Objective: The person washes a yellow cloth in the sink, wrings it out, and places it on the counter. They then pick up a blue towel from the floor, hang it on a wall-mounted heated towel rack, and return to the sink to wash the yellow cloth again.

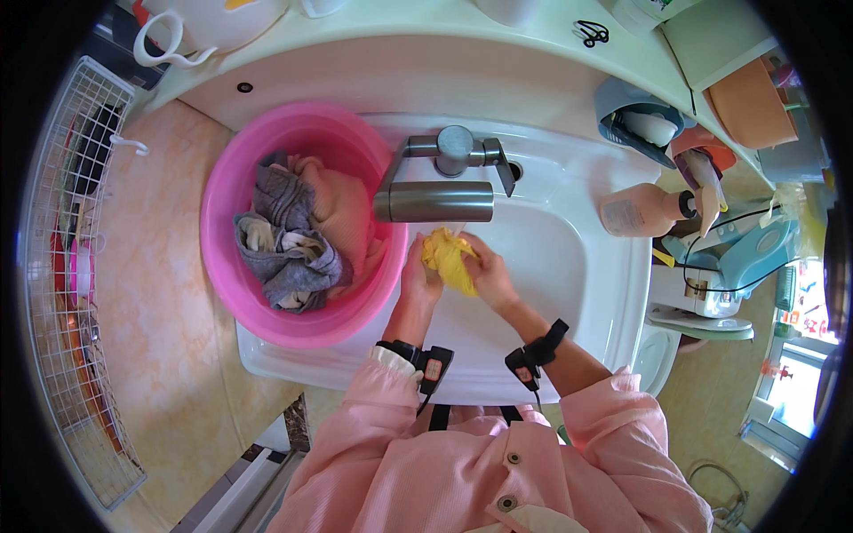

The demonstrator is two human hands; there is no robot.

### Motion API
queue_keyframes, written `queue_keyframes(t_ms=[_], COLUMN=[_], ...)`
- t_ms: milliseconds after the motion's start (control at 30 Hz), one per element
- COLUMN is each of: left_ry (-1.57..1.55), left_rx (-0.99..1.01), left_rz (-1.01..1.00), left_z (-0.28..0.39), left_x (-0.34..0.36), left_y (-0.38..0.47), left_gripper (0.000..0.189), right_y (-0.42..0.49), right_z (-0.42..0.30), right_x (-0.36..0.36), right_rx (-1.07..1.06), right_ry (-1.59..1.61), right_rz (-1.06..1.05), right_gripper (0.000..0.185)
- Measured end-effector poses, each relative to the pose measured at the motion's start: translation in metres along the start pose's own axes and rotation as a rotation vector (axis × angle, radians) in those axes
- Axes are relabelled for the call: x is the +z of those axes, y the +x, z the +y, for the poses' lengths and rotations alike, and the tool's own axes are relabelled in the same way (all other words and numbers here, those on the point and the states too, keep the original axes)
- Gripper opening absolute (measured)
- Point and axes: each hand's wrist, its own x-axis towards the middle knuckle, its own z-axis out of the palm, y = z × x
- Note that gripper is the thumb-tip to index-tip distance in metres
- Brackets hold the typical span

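A bunched yellow cloth (450, 261) is held between both hands over the white sink (540, 256), just below the metal faucet (440, 202). My left hand (422, 274) grips its left side, and my right hand (490, 272) pinches its upper right part. To the left, a pink plastic basin (223, 266) rests over the sink's left side, holding a crumpled grey garment (286, 200) and a peach knitted garment (340, 206). Both wrists wear black straps with small devices. Whether water runs from the faucet I cannot tell.
A peach pump bottle (636, 210) lies tilted on the sink's right rim. A white wire rack (86, 286) hangs on the left wall. Above the sink, a shelf (426, 30) bears a white teapot (213, 23) and black hair clips (591, 32). A blue holder (633, 110) is mounted at upper right.
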Motion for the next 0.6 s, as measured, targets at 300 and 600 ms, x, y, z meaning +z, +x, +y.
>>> queue_keyframes(t_ms=[300, 600], left_ry=[0.181, 0.291], left_rx=[0.066, 0.046], left_rz=[0.052, 0.248], left_z=[-0.021, -0.008], left_x=[0.003, 0.021], left_y=[0.006, 0.003], left_gripper=[0.027, 0.026], right_y=[0.006, -0.003], right_z=[-0.020, -0.014], right_x=[0.014, 0.025], right_rx=[-0.130, -0.106], right_ry=[-0.732, -0.633], right_rz=[0.144, 0.195], right_gripper=[0.024, 0.024])
